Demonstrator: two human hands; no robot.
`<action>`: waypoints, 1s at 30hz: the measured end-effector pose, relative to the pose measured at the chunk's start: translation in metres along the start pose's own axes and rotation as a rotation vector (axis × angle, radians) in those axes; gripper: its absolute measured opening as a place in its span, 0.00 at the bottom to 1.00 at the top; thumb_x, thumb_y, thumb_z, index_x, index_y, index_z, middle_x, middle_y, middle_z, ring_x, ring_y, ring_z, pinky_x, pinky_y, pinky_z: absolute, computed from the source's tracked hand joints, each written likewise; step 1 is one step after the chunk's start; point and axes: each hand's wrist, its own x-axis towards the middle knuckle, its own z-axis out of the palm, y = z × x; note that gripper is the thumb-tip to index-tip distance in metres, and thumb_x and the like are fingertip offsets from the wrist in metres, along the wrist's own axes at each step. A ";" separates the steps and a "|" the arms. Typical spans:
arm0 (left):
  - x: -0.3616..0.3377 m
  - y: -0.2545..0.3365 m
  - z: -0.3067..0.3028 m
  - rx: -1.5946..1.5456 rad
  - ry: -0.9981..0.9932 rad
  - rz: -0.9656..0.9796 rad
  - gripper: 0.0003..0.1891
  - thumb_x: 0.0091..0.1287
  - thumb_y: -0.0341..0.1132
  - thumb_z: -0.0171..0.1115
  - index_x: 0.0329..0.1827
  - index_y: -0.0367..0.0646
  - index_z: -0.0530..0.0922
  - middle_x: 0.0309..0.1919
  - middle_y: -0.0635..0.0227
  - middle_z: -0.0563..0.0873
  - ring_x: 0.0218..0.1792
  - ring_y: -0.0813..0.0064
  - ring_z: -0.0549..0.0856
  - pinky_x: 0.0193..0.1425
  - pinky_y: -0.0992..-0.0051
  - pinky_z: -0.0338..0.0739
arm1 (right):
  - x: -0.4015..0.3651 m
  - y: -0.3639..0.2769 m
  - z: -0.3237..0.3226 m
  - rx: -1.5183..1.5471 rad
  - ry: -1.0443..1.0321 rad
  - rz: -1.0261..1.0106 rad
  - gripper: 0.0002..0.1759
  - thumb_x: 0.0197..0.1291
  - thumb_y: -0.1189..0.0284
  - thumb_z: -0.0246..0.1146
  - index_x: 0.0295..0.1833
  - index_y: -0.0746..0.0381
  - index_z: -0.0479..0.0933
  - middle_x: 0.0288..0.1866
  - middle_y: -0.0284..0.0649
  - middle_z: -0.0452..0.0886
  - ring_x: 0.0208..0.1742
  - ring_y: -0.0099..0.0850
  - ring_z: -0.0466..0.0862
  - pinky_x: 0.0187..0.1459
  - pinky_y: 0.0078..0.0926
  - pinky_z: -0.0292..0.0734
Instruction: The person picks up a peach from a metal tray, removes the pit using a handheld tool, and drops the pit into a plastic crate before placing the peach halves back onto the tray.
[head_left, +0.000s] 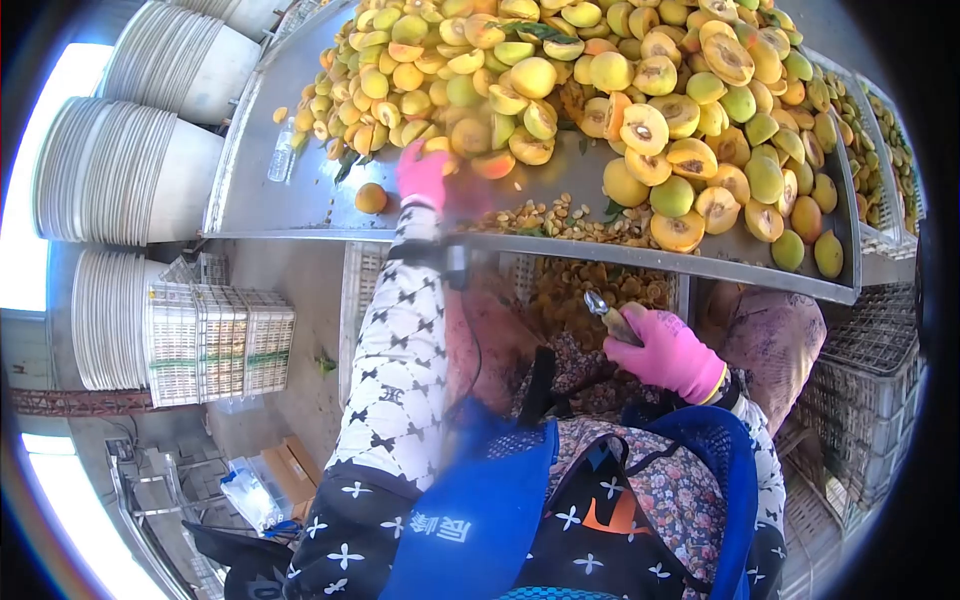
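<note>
My left hand (422,178), in a pink glove, is at the front of a heap of yellow peaches (540,75), many of them cut in half. Its fingers are bent around a peach half (438,146) at the heap's edge; blur partly hides the grip. Lower down and to the right, my right hand (672,352), also in a pink glove, is closed on the handle of a small pitting tool (612,314) with a shiny, spoon-like metal tip. A single peach (371,198) lies just left of my left hand. Loose pits (570,220) are scattered near the front edge.
The metal table (300,215) has a raised front lip. Below it, a crate holds cut peach pieces (600,285). A plastic bottle (282,152) lies at the left. Stacked white tubs (130,170) and crates (220,340) stand left; grey crates (860,400) stand right.
</note>
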 end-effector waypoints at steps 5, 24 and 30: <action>-0.100 0.100 -0.054 -0.429 -0.459 -0.017 0.28 0.63 0.25 0.64 0.69 0.37 0.74 0.55 0.63 0.83 0.50 0.74 0.84 0.55 0.75 0.81 | 0.005 -0.012 0.007 0.275 0.228 -0.036 0.19 0.61 0.61 0.69 0.48 0.63 0.75 0.29 0.47 0.81 0.31 0.43 0.83 0.36 0.38 0.78; -0.248 0.163 0.034 -0.871 -0.606 -0.199 0.24 0.81 0.36 0.45 0.76 0.36 0.63 0.49 0.57 0.85 0.50 0.63 0.85 0.56 0.64 0.82 | 0.000 -0.022 0.005 -0.198 0.610 -0.366 0.16 0.61 0.62 0.70 0.41 0.62 0.74 0.32 0.47 0.82 0.33 0.50 0.84 0.33 0.44 0.78; -0.245 0.151 0.034 -0.751 -0.666 -0.149 0.25 0.78 0.34 0.50 0.75 0.37 0.65 0.47 0.57 0.85 0.49 0.63 0.85 0.55 0.63 0.82 | 0.000 -0.016 0.008 -0.359 0.521 -0.330 0.17 0.63 0.60 0.68 0.40 0.61 0.72 0.32 0.47 0.82 0.34 0.48 0.85 0.33 0.45 0.78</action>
